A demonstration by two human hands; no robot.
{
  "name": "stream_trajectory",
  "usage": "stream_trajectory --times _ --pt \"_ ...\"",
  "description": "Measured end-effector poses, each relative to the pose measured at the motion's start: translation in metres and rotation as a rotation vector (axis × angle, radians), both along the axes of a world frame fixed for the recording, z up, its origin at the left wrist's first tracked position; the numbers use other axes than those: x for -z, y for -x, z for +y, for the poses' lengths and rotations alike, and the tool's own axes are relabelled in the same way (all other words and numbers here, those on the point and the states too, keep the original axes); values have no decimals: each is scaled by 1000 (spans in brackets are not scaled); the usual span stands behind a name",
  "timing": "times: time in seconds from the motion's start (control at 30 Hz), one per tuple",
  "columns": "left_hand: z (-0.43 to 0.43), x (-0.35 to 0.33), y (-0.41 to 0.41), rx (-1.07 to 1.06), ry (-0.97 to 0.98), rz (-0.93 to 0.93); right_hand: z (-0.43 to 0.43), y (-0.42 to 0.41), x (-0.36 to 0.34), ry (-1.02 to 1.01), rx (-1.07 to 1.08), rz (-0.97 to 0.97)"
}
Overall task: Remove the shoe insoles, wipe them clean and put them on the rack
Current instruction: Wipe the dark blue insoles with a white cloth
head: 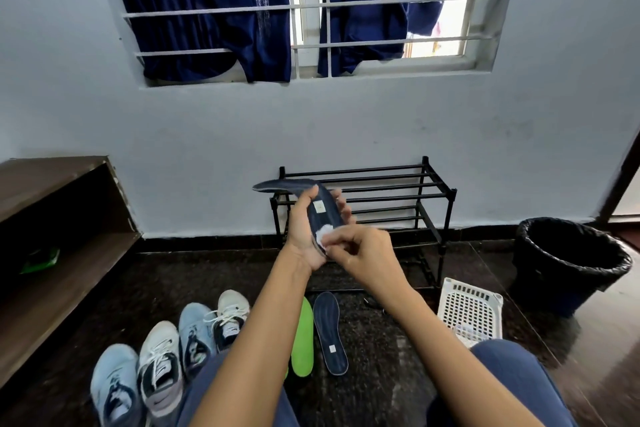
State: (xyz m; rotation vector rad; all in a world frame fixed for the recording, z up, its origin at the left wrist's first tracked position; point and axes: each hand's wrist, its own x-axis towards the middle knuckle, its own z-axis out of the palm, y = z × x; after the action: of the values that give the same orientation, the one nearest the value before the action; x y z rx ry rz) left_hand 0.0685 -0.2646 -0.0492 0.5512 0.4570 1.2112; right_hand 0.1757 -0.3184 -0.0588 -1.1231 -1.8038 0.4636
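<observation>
Nearest, the person's knees in blue trousers frame the dark speckled floor [381, 374], and to the left four sneakers stand side by side in a slanting row: a light blue sneaker [112, 381], a white sneaker [161, 360], another light blue one [195, 333] and another white one [230, 315]. Between the forearms a green insole [303, 340] and a navy insole on the floor [330, 333] lie flat, just beside each other, toes pointing away. A white slotted plastic basket [471, 308] sits to the right by the knee. Above these, the left hand [304, 236] grips the raised navy insole [325, 208] by its heel half, thumb on the face turned toward the camera and fingers behind, the toe end bending over to the left. The right hand [360, 250] pinches a small white wipe [323, 234] with curled fingers and presses it on that insole's heel. Behind the hands a black bar shoe rack [381, 191] stands against the wall, no insole on its top bars. A black bin [568, 260] with a liner stands to its right, a wooden shelf unit [52, 218] at the far left, and navy curtains [207, 10] hang in the barred window [311, 10]
</observation>
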Motion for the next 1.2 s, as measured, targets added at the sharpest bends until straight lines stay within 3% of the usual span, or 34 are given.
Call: stream_trajectory --times 0.1,0.27,0.5,0.77,1.0,1.2 --pt "-8 11 -2 -24 40 -58 -6 -4 4 40 -19 -37" --pt "-14 13 -12 16 12 48 -9 -1 7 -33 79 154" --pt "-3 11 1 6 3 -17 -2 -2 14 78 3 21" --pt "7 30 -13 9 46 96 16 9 24 -33 133 212" --pt "37 35 -9 2 53 -104 26 -8 28 162 53 -7" --pt "43 47 -34 88 71 -35 42 -9 34 -26 220 33"
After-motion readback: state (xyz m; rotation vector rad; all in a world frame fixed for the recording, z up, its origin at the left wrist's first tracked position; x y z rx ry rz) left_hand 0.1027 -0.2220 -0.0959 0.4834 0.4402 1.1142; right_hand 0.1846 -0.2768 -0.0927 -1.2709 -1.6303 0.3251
